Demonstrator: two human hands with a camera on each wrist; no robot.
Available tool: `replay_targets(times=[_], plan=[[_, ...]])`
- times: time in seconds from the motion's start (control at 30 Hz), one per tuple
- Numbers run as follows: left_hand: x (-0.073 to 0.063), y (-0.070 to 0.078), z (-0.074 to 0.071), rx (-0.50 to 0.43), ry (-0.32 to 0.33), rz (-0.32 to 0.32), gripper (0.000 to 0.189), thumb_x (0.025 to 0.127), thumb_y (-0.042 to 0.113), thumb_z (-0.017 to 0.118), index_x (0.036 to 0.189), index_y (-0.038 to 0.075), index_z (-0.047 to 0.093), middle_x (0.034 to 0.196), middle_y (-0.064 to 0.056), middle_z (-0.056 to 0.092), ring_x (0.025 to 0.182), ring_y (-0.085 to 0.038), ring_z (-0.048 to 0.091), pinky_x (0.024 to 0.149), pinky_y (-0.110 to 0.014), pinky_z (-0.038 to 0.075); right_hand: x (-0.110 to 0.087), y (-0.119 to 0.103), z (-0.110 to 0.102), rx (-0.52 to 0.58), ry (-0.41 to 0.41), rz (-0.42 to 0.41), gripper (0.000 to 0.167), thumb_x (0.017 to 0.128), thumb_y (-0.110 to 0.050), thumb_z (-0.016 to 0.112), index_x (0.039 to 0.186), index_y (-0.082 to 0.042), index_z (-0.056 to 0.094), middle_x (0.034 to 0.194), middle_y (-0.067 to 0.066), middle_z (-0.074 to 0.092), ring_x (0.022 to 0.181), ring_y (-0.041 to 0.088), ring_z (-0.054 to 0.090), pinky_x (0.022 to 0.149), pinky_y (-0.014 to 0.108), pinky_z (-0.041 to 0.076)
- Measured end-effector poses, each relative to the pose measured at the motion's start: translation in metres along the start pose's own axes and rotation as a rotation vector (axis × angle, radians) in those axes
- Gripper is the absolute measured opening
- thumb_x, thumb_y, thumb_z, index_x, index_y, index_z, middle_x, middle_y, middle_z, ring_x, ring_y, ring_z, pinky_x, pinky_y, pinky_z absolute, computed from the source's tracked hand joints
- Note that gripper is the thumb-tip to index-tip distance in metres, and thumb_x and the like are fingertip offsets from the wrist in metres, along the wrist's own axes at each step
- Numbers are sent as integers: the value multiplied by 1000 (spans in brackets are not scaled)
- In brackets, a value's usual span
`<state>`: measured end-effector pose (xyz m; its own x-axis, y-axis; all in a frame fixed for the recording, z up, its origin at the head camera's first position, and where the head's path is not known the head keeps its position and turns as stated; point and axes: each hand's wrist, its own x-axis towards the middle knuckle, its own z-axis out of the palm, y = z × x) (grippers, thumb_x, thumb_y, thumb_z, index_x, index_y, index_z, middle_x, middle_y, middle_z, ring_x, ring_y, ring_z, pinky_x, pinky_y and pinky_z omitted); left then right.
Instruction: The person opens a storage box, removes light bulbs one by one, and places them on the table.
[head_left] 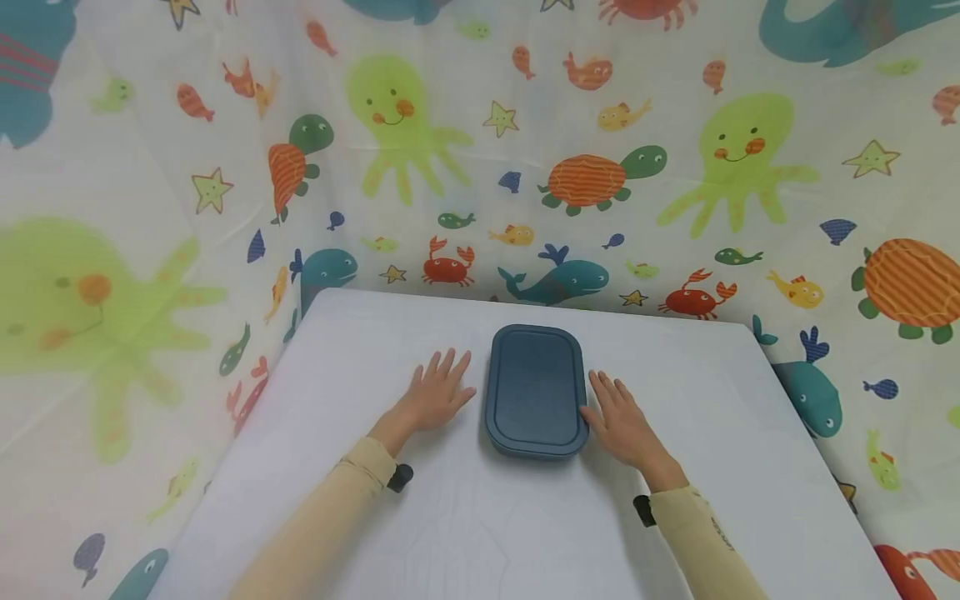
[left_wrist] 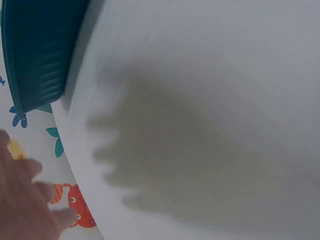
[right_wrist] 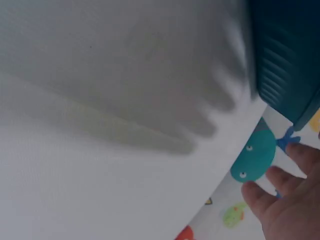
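On either side of a blue box (head_left: 536,385), two bare hands are hovering above the desk (head_left: 465,533), grasping nothing. To the left of the box, the left hand (head_left: 432,400) is fanning its fingers and thumb, leaving a visible gap before the box. To the right of the box, the right hand (head_left: 622,427) is extending its fingers, its thumb overlapping the lid's edge from the head view (whether it is actually touching, I cannot tell). Hand-shaped shadows are falling on the desk in both wrist views.

Between the hands, the box is lying flat on the desk, its long sides running away from the person; its lid (head_left: 534,358) is covering whatever may be inside. On the person's side of the box, beige sleeves (head_left: 315,529) are covering the forearms. Beyond the box and to both sides of it, a printed cloth (head_left: 465,79) is hanging, showing turtles, crabs and whales.

As I judge it, the right thumb is posing the main risk: drifting inward, it could be nudging the box askew, since no fingers are bracing the left wall. A grip catching only the lid's rim could be prying the lid loose, and smooth-looking walls could be slipping under uneven pressure.
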<state>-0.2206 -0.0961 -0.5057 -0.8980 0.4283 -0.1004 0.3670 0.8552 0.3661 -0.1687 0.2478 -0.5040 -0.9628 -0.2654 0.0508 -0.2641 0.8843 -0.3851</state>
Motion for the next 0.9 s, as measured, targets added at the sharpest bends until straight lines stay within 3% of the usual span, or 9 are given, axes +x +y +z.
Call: replay_targets(times=[0.23,0.4,0.7,0.9], plan=[[2,4,6,-223,-152,108,75,101,56,37,159,21,5,163,-11,9,149,-36,7,118,-55,11,-2,-2,5,87,-62,-26,69,103,-44,43,156,-7,20,157,19,27,143,45,22,114,60,23],[0,10,9,-318,-194,156,85,96,62,45,159,23,3,164,-5,8,149,-32,6,120,-49,13,-3,-4,7,97,-66,-44,69,103,-47,42,156,-8,22,157,19,29,142,45,25,112,60,25],[-6,13,16,-365,-258,180,100,86,68,58,158,28,1,164,0,4,150,-26,3,120,-46,16,-9,-6,11,104,-64,-50,68,102,-47,45,155,-9,26,155,21,30,141,42,29,110,60,29],[-8,14,19,-362,-252,200,107,81,68,64,158,32,-2,164,-4,-1,150,-24,2,119,-48,18,-13,-7,11,100,-74,-60,76,98,-53,51,155,-10,26,156,23,27,140,43,30,109,61,31]])
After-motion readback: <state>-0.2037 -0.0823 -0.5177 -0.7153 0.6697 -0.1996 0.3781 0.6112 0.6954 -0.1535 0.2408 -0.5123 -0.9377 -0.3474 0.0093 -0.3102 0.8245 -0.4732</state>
